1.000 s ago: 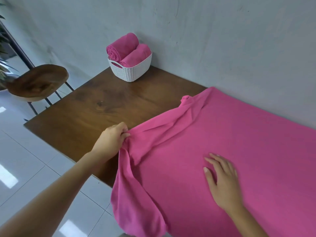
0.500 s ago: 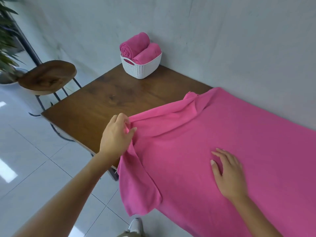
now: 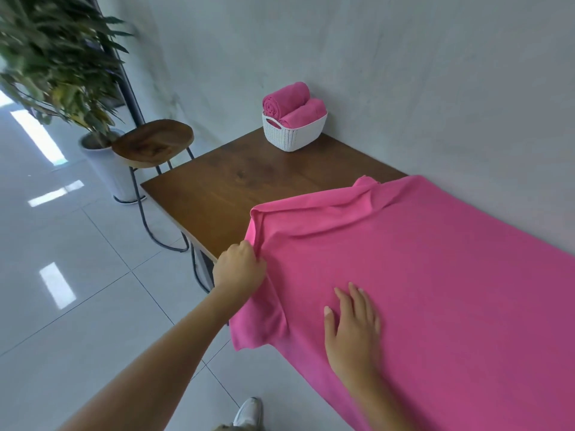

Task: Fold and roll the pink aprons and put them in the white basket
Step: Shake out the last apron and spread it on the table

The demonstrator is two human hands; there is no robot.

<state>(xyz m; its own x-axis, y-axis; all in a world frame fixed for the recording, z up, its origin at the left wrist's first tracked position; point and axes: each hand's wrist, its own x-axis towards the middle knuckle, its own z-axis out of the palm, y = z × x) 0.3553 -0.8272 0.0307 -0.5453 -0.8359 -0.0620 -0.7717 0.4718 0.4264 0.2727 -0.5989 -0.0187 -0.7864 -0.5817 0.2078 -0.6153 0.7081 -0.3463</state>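
Grey wall behind, wooden table (image 3: pixel 236 194) along it; pink apron (image 3: pixel 435 275) spread over the near end, one corner drooping off the front edge; white basket (image 3: pixel 294 135) at the far corner, rolled aprons (image 3: pixel 286 99) inside; left hand (image 3: pixel 239 269) pinches the bunched edge, right hand (image 3: pixel 354 325) lies flat, fingers apart, pinning cloth; best to pull that edge taut and square before creasing; long axis runs along the wall, toward the basket.

One wooden table (image 3: pixel 236 181) holds one white basket (image 3: pixel 294 135) at its far corner, with two rolled pink aprons (image 3: pixel 286 99) in it. One spread pink apron (image 3: pixel 435 275) covers the table's near end. Left of the table stand one stool (image 3: pixel 152 144) and one potted plant (image 3: pixel 59 57).
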